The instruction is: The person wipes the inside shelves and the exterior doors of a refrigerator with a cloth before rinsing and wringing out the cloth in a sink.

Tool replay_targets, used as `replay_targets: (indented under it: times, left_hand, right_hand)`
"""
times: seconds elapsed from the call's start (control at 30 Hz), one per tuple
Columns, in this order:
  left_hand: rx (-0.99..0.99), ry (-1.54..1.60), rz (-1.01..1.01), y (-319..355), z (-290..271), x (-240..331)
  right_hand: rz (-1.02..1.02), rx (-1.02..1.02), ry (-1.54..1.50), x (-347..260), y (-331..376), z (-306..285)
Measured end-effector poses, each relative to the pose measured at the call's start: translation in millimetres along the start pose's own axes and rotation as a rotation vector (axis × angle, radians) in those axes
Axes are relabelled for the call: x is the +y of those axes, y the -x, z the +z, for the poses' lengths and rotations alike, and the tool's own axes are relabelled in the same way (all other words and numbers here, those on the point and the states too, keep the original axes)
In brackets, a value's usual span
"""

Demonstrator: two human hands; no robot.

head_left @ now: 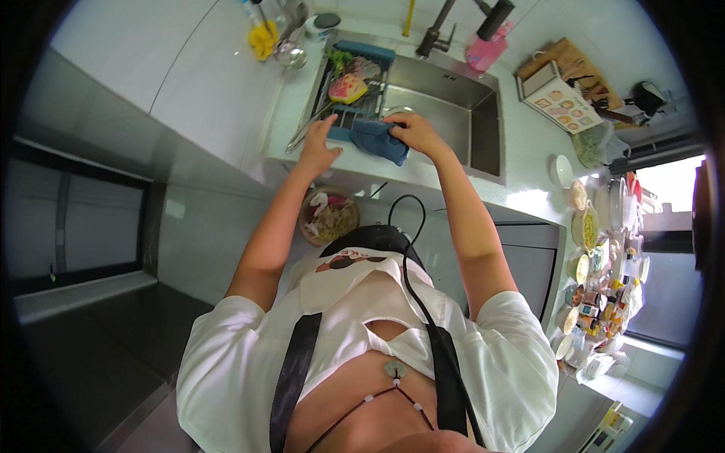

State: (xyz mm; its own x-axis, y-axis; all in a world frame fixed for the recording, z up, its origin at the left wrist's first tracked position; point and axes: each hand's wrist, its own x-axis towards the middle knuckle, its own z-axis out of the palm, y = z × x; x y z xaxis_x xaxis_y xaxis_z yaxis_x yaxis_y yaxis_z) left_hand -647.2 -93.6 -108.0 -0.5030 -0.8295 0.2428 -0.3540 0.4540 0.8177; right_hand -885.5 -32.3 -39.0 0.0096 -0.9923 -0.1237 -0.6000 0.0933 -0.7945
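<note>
A dark blue cloth hangs bunched at the front edge of the steel sink. My right hand is closed on its right side, with the fingers pinching the fabric. To the left of the cloth, my left hand is held with thumb and fingers apart, near the front left corner of the sink, and holds nothing. Just beyond it, a blue-ended drying rack lies across the sink's left part. On the rack rest green leaves and a yellow and pink item whose kind I cannot make out.
A tap and a pink bottle stand behind the sink. At the right is a knife holder; bowls and jars crowd the counter further along. A bin with food scraps sits below the counter front.
</note>
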Motion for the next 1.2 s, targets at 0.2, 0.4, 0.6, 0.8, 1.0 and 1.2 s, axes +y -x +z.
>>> replay_targets:
  times: [0.2,0.4,0.6,0.8,1.0,1.2]
  left_hand:
    - [-0.186,-0.017,0.261,-45.7,50.6,95.4]
    - [-0.291,0.638,-0.003,-96.3,79.4,145.8]
    - [-0.132,0.489,0.208,-153.0,54.3,215.5]
    - [0.231,0.255,0.451,-235.8,40.6,286.0]
    - [0.575,-0.136,0.662,-318.5,21.3,320.8]
    - [0.336,-0.52,0.393,-338.0,51.4,204.2]
  right_hand:
    - [0.045,-0.048,-0.355,-9.1,49.8,-86.2]
    - [-0.063,0.046,-0.312,13.4,96.8,-148.5]
    - [-0.095,0.469,0.227,6.7,109.2,-203.0]
    - [-0.496,0.981,0.475,-22.5,68.3,-294.3]
    - [-0.62,1.101,0.485,-48.4,-22.0,-366.5]
    - [-0.551,0.675,0.436,51.9,-71.3,-338.0]
